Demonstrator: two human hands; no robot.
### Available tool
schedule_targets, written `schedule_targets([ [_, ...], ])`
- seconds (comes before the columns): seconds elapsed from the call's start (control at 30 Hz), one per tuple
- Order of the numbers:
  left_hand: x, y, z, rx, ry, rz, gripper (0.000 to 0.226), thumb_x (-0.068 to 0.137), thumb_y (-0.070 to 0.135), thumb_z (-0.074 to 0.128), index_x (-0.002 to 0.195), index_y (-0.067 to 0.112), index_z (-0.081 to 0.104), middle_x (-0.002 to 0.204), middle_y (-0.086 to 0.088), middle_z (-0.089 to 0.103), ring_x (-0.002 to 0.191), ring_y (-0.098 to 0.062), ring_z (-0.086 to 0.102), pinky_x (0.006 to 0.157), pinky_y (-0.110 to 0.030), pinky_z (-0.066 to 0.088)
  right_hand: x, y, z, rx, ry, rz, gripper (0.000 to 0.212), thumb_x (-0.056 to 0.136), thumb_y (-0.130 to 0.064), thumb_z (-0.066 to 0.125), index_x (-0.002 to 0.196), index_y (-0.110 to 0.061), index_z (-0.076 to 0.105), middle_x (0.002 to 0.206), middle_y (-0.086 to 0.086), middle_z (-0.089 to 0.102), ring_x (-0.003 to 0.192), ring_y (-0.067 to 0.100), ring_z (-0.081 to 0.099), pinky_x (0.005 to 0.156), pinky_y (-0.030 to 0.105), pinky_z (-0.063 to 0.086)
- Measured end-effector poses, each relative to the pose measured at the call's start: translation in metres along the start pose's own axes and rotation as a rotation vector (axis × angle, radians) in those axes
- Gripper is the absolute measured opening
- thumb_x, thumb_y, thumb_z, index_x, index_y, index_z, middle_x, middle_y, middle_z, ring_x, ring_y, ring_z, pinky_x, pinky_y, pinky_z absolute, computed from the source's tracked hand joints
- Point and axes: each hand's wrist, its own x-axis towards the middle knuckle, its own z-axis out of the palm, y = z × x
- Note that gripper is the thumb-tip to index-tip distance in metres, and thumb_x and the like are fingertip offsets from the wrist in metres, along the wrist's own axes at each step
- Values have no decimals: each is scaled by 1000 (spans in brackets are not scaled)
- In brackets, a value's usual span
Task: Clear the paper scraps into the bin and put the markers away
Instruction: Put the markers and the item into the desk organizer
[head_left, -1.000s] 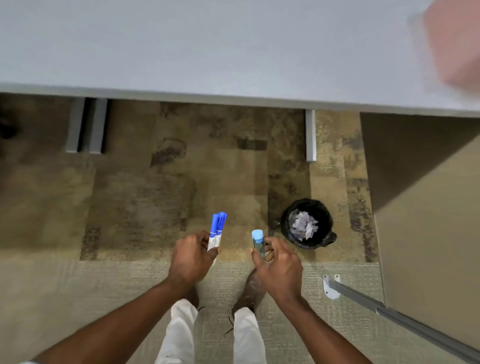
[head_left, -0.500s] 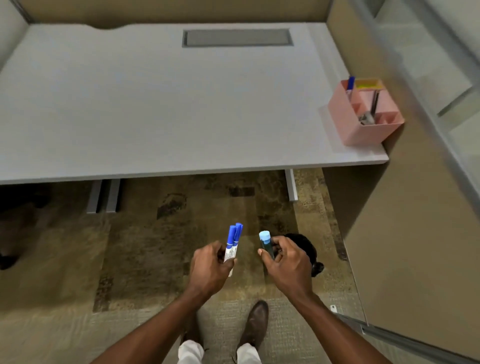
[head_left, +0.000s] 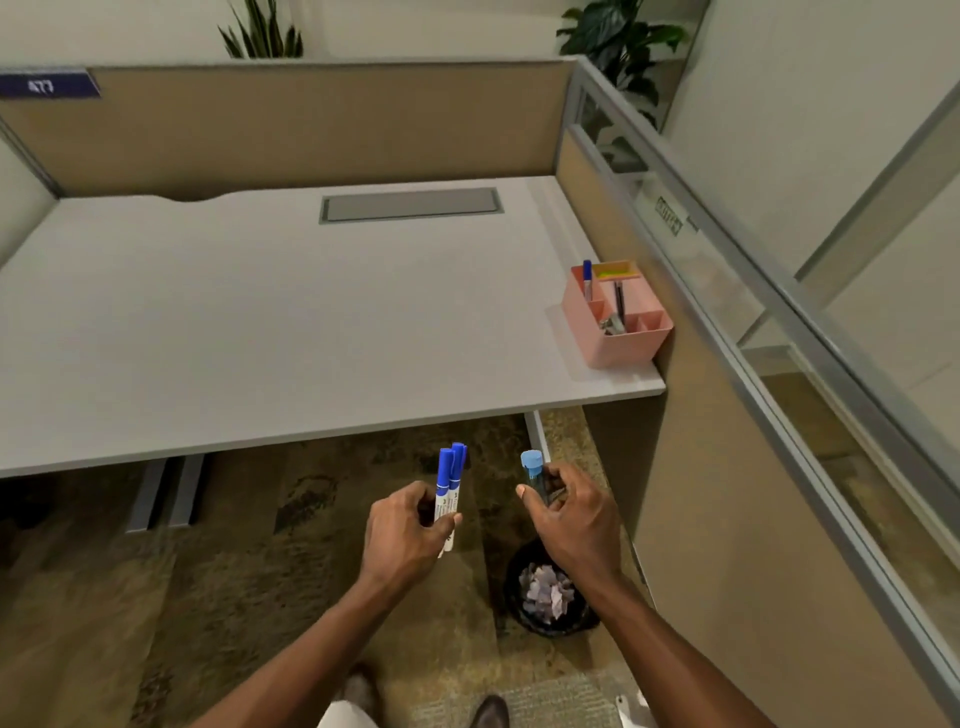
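Note:
My left hand (head_left: 408, 535) grips two blue-capped markers (head_left: 450, 480), caps up, in front of the desk's near edge. My right hand (head_left: 576, 519) holds a dark marker with a light-blue cap (head_left: 533, 470), also upright. A black bin (head_left: 540, 626) stands on the carpet under my right wrist, with paper scraps (head_left: 545, 592) inside. On the desk's right front corner sits a pink organizer (head_left: 618, 340) with a blue marker (head_left: 587, 278) standing in its back compartment.
The white desk (head_left: 260, 322) has a grey cable hatch (head_left: 410, 205) near the back. Tan cubicle panels close in the back and right side (head_left: 717, 519). Grey desk legs (head_left: 161, 491) stand on the carpet at left. My shoes show at the bottom.
The view has tilted up from the floor to the desk and partition. Both hands keep their markers and stay in front of me; the bin now shows below my right hand.

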Motion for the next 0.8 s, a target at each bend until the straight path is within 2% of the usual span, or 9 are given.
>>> schedule_targets([
  [0.07, 13, 14, 2, -3, -16, 19, 20, 83, 38, 86, 92, 27, 72, 75, 12, 71, 69, -5, 69, 70, -31, 62, 15, -1, -8, 12, 37, 2, 37, 86, -43, 86, 113, -23, 71, 92, -10, 71, 76, 9, 67, 65, 27, 59],
  [0.17, 40, 32, 3, -7, -31, 62, 22, 84, 40, 84, 95, 26, 72, 79, 13, 72, 72, -5, 69, 68, -26, 59, 37, -4, -16, 11, 87, 14, 36, 85, -45, 86, 111, -25, 71, 89, -12, 70, 72, 5, 66, 60, 16, 50],
  [0.23, 61, 42, 3, -12, -44, 92, 23, 85, 42, 83, 98, 26, 72, 83, 14, 72, 74, -3, 69, 67, -18, 54, 52, -7, -20, 6, 103, 27, 35, 86, -47, 84, 110, -26, 71, 89, -13, 70, 73, 4, 66, 60, 18, 53],
  [0.3, 84, 51, 2, -6, -57, 125, 26, 86, 43, 82, 100, 25, 71, 86, 12, 73, 74, -4, 70, 68, -16, 53, 68, -8, -22, 4, 121, 39, 34, 87, -48, 83, 110, -26, 70, 90, -13, 69, 75, 3, 65, 63, 20, 56],
  [0.4, 119, 61, 1, -35, -80, 144, 27, 85, 43, 83, 101, 25, 69, 86, 12, 72, 74, -2, 69, 66, -13, 52, 90, -10, -22, 17, 153, 71, 32, 87, -45, 84, 108, -24, 70, 91, -13, 69, 73, -2, 62, 61, 11, 47],
  [0.47, 145, 67, 0, -35, -102, 166, 27, 85, 43, 83, 101, 26, 68, 86, 14, 69, 73, 1, 66, 64, -9, 46, 107, -13, -19, 44, 197, 114, 34, 87, -42, 84, 112, -23, 70, 94, -10, 71, 77, -1, 64, 63, 11, 49],
  [0.53, 172, 72, 0, -41, -124, 189, 28, 85, 43, 83, 101, 26, 68, 87, 14, 69, 73, 2, 65, 63, -8, 44, 126, -19, -17, 96, 243, 175, 40, 87, -40, 85, 119, -24, 68, 97, -8, 72, 82, 3, 67, 65, 10, 50],
  [0.63, 214, 84, -4, -43, -160, 212, 29, 86, 45, 82, 101, 26, 67, 90, 12, 70, 74, -2, 65, 64, -10, 45, 151, -31, -14, 155, 304, 249, 42, 88, -36, 85, 123, -27, 63, 92, -10, 72, 79, -5, 64, 51, 1, 42],
  [0.8, 272, 101, -11, -17, -246, 297, 26, 86, 46, 81, 97, 31, 63, 87, 13, 69, 70, 1, 63, 62, -10, 43, 185, -51, -6, 240, 391, 340, 41, 90, -26, 84, 124, -23, 61, 100, -1, 74, 79, -4, 65, 54, -1, 46],
])
